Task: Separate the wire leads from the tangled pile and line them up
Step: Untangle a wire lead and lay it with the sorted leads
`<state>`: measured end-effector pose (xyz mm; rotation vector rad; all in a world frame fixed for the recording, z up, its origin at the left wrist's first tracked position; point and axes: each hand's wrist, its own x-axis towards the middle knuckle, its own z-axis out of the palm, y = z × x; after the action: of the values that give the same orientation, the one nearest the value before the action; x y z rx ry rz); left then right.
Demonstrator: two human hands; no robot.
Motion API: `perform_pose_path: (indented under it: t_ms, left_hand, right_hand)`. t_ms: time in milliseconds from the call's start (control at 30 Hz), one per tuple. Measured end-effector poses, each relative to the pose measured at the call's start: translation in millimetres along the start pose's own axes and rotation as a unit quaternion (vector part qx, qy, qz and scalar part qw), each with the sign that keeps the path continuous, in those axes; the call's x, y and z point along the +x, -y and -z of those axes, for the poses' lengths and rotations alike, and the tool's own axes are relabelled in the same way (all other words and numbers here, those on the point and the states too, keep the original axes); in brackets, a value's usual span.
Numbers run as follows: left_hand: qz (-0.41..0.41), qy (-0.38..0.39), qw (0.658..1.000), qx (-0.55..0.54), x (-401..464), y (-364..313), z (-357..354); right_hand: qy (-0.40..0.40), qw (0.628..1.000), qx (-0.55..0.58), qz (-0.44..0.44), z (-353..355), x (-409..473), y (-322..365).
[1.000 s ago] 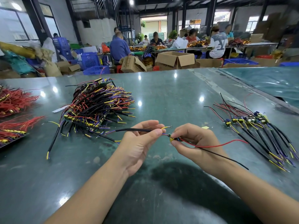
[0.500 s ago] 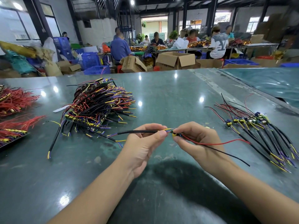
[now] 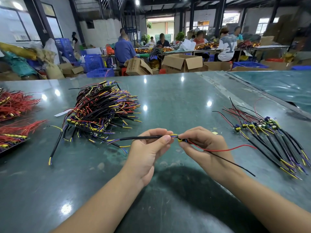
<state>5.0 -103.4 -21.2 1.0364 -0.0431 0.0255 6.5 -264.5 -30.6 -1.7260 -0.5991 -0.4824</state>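
Both hands hold one lead (image 3: 144,137) above the surface (image 3: 168,98): left hand (image 3: 148,148) pinches its black sleeve, right hand (image 3: 202,145) pinches its yellow connector. The pile (image 3: 101,110) lies left, the row (image 3: 272,138) right.

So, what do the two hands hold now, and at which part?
One wire lead. The left hand pinches its black sleeved cable near the yellow wires; the right hand pinches the small yellow component, with thin red and black wires trailing right.
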Motion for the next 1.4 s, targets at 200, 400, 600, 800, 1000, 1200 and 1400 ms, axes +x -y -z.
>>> perform_pose_path:
  t_ms: [200, 400, 600, 800, 1000, 1200, 1400]
  left_hand:
    - [0.041, -0.017, 0.987, -0.155, -5, -3, -12]
    - [0.057, -0.038, 0.979, -0.191, -11, -4, -20]
    - [0.034, -0.066, 0.976, -0.207, -12, -4, -22]
    - [0.004, -0.078, 0.978, -0.192, -11, 0, -22]
    - [-0.038, -0.002, 0.997, -0.073, -8, 0, -13]
    - [-0.114, 0.025, 0.984, 0.138, -3, 1, -4]
    - [-0.106, 0.01, 0.976, 0.191, -1, -1, 2]
  right_hand:
    - [-0.092, 0.988, -0.035, 0.119, -6, -2, 5]
    - [-0.103, 0.963, -0.141, 0.206, -2, -3, 10]
    - [-0.093, 0.978, -0.089, 0.166, -6, -1, 8]
    - [-0.087, 0.97, 0.187, -0.128, -8, 1, 17]
    - [-0.069, 0.911, 0.328, -0.239, -3, 4, 17]
    - [-0.077, 0.904, 0.327, -0.266, 2, 5, 15]
    - [-0.062, 0.934, 0.252, -0.247, 0, 4, 14]
